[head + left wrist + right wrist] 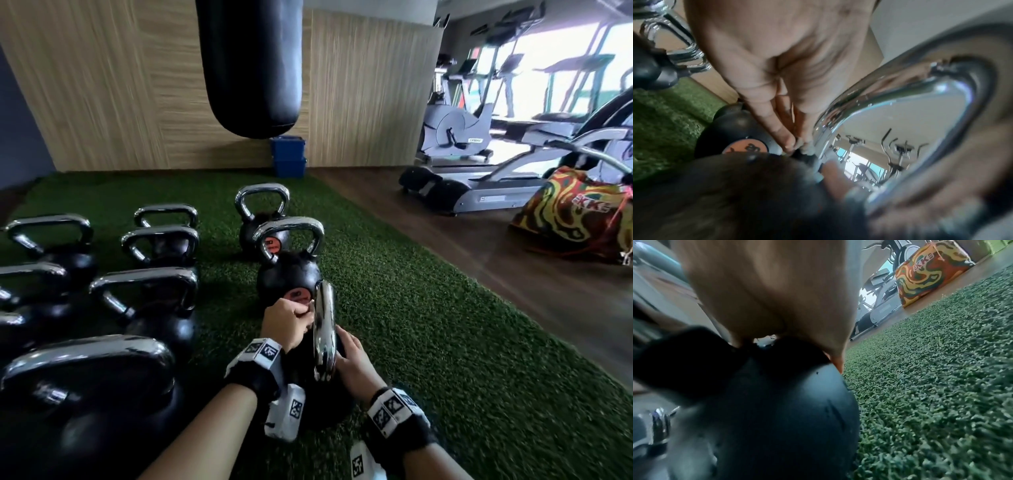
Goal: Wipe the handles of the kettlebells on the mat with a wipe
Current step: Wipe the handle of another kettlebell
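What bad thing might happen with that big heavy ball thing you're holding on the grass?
1. The left hand pinches something small and pale at the foot of the shiny chrome handle; fingers could get nipped against the next kettlebell with the orange label, which sits very close.
2. The right hand only rests on the round black kettlebell body. If it tips on the green turf mat, it may roll onto a hand.

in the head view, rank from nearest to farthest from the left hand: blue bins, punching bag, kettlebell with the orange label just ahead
From the left hand:
1. kettlebell with the orange label, just ahead on the mat
2. blue bins, by the wall
3. punching bag, hanging above the bins
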Tool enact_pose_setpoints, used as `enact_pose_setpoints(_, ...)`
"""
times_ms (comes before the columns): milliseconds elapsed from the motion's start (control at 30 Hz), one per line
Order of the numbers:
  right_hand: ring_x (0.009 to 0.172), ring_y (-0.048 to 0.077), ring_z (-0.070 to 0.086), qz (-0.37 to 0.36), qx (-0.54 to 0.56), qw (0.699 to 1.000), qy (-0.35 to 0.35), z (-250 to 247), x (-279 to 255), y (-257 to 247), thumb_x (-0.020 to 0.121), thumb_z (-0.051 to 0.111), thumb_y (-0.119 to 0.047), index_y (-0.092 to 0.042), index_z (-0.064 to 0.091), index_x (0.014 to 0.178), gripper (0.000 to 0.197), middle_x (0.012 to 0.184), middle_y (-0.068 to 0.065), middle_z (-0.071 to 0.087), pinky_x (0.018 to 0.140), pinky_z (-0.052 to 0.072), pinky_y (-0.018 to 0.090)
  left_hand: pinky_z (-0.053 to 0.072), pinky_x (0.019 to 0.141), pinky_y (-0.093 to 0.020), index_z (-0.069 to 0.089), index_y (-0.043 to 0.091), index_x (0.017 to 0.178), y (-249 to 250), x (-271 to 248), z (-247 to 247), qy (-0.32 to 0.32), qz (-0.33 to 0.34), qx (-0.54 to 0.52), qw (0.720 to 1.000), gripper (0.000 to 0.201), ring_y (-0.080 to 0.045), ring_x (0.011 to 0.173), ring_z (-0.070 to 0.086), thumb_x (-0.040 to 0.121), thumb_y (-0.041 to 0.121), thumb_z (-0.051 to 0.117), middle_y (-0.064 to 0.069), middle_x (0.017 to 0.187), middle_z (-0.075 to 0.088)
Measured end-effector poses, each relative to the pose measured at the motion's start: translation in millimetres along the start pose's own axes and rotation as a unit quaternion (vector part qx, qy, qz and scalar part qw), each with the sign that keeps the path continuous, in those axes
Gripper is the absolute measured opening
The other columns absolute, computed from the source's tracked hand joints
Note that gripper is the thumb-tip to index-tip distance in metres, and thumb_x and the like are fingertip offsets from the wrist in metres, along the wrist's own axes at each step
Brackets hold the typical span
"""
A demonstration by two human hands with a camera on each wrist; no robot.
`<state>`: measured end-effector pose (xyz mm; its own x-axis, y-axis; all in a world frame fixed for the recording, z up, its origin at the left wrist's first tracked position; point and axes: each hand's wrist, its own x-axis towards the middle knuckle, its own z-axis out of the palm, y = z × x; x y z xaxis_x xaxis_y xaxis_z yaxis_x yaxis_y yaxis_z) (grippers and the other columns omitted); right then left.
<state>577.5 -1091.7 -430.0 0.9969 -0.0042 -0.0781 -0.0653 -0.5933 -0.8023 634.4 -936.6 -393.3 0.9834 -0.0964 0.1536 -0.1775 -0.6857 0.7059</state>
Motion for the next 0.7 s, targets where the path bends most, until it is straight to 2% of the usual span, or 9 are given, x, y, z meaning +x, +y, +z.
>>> enact_pose_setpoints(67,0.145,0.022,0.034,-0.003,0.014,1.0,0.012,5,-2,5,0.102,0.055,-0.03,-0.017,0.033,0.155,0.059,0.156,0.009,0.037,0.121,0.025,0.032,0.037,0.058,-0.016,0.069,0.005,0.065,5,8,-2,0.0,-0.007,-0.01,1.0,0.028,-0.028,0.078,0.07,0.09,0.017,0.069,-0.014,0.073,0.073)
enact_pose_setpoints(100,0.144,0.022,0.035,-0.003,0.014,1.0,0.018,7,-3,7,0.103,0.054,-0.03,-0.018,0.034,0.155,0.057,0.155,0.008,0.037,0.12,0.025,0.031,0.04,0.061,-0.015,0.076,0.008,0.072,8,12,-4,0.005,-0.008,-0.024,1.0,0.022,-0.021,0.079,0.072,0.091,0.018,0.07,-0.01,0.077,0.076)
enact_pose_setpoints(167,0.142,0.021,0.036,-0.002,0.015,0.999,0.032,9,-3,9,0.103,0.054,-0.029,-0.019,0.036,0.154,0.056,0.154,0.007,0.039,0.117,0.025,0.027,0.046,0.062,-0.014,0.083,0.018,0.086,11,15,-7,0.03,0.0,-0.066,0.997,0.014,0.002,0.065,0.067,0.092,0.024,0.072,-0.001,0.081,0.079)
enact_pose_setpoints(233,0.141,0.021,0.037,-0.005,0.014,0.999,0.045,11,-2,9,0.103,0.055,-0.028,-0.017,0.037,0.153,0.055,0.153,0.007,0.04,0.115,0.025,0.025,0.046,0.062,-0.006,0.084,0.021,0.098,8,14,-5,0.031,0.003,-0.1,0.995,0.013,0.009,0.061,0.064,0.094,0.025,0.072,0.0,0.084,0.08)
enact_pose_setpoints(267,0.141,0.021,0.037,-0.005,0.012,0.999,0.049,12,-3,9,0.103,0.055,-0.027,-0.016,0.037,0.153,0.055,0.153,0.007,0.04,0.115,0.025,0.024,0.051,0.071,-0.008,0.083,0.02,0.106,6,13,-3,0.016,-0.004,-0.11,0.994,0.016,0.007,0.071,0.068,0.094,0.022,0.072,-0.001,0.094,0.081)
enact_pose_setpoints(333,0.142,0.022,0.037,-0.006,0.012,0.999,0.052,12,-4,8,0.103,0.054,-0.027,-0.015,0.037,0.153,0.054,0.154,0.008,0.039,0.116,0.025,0.025,0.056,0.092,-0.022,0.08,0.017,0.115,3,12,-2,-0.005,-0.008,-0.105,0.994,0.023,-0.01,0.098,0.074,0.094,0.018,0.072,0.0,0.112,0.079)
enact_pose_setpoints(467,0.142,0.023,0.036,-0.005,0.019,0.999,0.049,11,-5,8,0.103,0.053,-0.028,-0.017,0.036,0.153,0.054,0.154,0.008,0.038,0.12,0.026,0.032,0.061,0.09,-0.033,0.079,0.014,0.117,11,14,-14,0.044,0.037,-0.17,0.984,0.028,-0.015,0.094,0.077,0.096,0.032,0.072,-0.005,0.107,0.08)
enact_pose_setpoints(567,0.142,0.024,0.037,-0.006,0.012,0.999,0.053,12,-5,8,0.103,0.054,-0.027,-0.016,0.037,0.153,0.054,0.154,0.008,0.039,0.119,0.027,0.032,0.061,0.093,-0.044,0.076,0.008,0.12,11,7,-16,0.059,0.06,-0.205,0.975,0.028,-0.021,0.101,0.076,0.096,0.021,0.072,-0.007,0.115,0.077)
enact_pose_setpoints(700,0.141,0.024,0.038,-0.015,0.008,0.998,0.059,12,-7,7,0.103,0.055,-0.024,-0.015,0.039,0.152,0.053,0.152,0.01,0.041,0.118,0.027,0.031,0.064,0.084,-0.045,0.077,0.016,0.115,9,0,-23,0.028,0.052,-0.234,0.97,0.021,-0.021,0.087,0.078,0.095,0.015,0.072,-0.007,0.105,0.08)
